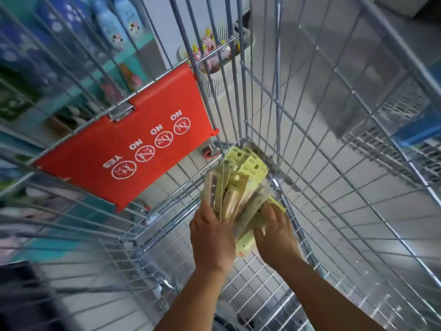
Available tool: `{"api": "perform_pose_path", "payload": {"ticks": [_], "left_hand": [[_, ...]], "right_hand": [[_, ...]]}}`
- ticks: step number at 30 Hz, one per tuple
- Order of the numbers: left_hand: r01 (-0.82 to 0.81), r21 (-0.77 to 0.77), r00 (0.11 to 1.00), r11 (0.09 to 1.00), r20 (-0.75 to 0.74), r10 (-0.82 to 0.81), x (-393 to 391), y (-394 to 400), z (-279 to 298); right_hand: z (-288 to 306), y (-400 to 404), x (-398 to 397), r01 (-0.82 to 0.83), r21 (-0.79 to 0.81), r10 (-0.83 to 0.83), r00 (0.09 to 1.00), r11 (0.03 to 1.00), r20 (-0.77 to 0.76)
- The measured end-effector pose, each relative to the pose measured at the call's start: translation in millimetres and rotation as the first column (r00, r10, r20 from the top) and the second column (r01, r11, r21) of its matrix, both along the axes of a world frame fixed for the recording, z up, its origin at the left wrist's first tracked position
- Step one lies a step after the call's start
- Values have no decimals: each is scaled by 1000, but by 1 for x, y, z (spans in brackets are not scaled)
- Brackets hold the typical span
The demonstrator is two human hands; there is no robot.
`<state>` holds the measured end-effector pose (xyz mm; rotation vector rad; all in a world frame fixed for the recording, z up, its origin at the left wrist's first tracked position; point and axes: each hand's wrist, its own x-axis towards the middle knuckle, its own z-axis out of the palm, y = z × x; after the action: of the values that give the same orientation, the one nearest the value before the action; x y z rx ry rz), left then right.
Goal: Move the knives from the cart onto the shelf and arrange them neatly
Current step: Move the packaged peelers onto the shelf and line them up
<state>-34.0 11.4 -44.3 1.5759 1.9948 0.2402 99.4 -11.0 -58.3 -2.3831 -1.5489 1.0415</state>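
Several packaged knives (pixel 241 185) on pale yellow-green cards lie in a loose pile at the bottom of the wire cart (pixel 334 163). Both my arms reach down into the cart. My left hand (pixel 211 232) lies on the left side of the pile, its fingers curled round the packs there. My right hand (pixel 274 235) grips the packs on the right side, its fingers over a card at the near end. The undersides of the packs and my fingertips are hidden.
The cart's red child-seat flap (pixel 133 144) with YES/NO symbols hangs at the left inside wall. Through the wires, shelves with colourful goods (pixel 59 56) stand at the left, a white basket of toys (pixel 214 60) sits beyond, and pale floor tiles lie underneath.
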Motion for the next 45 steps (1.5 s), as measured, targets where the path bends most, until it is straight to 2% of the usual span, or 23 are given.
{"api": "perform_pose_path", "payload": {"ticks": [2,5,9,14,19,23,29,32,35,39,42,45], "left_hand": [[-73,-36,996,997,57,75,-5,-3,-1],[-68,-98,986,993,142,82,-14,-4,-6],[-51,-155,982,987,174,78,-15,3,-10],[-39,-126,986,991,158,58,-19,7,-15],[-85,-82,971,993,215,101,-21,10,-15],[-142,-149,906,979,379,189,-21,12,-16],[-180,-238,867,955,420,268,-31,6,-20],[-204,-252,853,946,428,298,-32,-6,-16],[-203,-327,830,923,443,339,-31,-18,-13],[-315,-454,685,833,498,531,-26,-29,-9],[-379,-439,624,815,529,575,-22,-38,-5],[-400,-396,626,827,541,562,-16,-47,4]], "right_hand": [[3,1,0,52,-14,-52,999,999,3],[5,8,1,45,-37,-46,998,998,-32],[10,15,-1,86,-81,-92,992,993,-84],[15,15,-4,160,0,-156,964,987,-217],[15,21,-18,210,26,-200,956,977,-213],[7,35,-34,332,-99,-346,901,938,-263],[1,46,-50,440,-177,-472,851,880,-231],[0,34,-51,421,-152,-446,863,894,-237],[0,23,-51,424,-200,-468,824,883,-320],[3,15,-54,396,-327,-512,709,858,-484],[7,6,-54,380,-342,-511,664,859,-545],[16,-3,-44,376,-324,-496,671,868,-551]]}}
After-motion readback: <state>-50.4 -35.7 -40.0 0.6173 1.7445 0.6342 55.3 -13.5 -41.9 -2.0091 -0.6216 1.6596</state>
